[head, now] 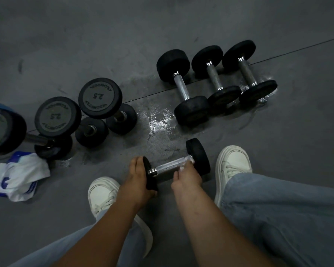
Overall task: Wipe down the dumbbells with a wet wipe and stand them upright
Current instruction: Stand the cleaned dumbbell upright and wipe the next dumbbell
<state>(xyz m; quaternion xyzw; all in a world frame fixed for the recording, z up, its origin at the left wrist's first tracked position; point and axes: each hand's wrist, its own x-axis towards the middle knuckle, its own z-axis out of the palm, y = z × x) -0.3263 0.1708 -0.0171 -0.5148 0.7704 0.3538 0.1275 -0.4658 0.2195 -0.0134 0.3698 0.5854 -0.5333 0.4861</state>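
A small black dumbbell (pixel 170 165) with a steel handle lies on its side on the grey floor between my shoes. My left hand (pixel 139 178) grips its left head. My right hand (pixel 187 176) holds a white wet wipe (pixel 185 166) against the right end of the handle. Three dumbbells stand upright at the left: the nearest one (pixel 7 130), a middle one (pixel 57 116) and one (pixel 100 98) marked 2.5. Three more lie on their sides at the upper right, the first (pixel 181 87), the second (pixel 214 76) and the third (pixel 248 71).
A white and blue wipe packet (pixel 19 176) lies crumpled on the floor at the left. Wet patches (pixel 160 120) shine on the floor near the middle. My white shoes (pixel 104 193) (pixel 231 166) flank the held dumbbell. A floor seam (pixel 297 51) runs diagonally.
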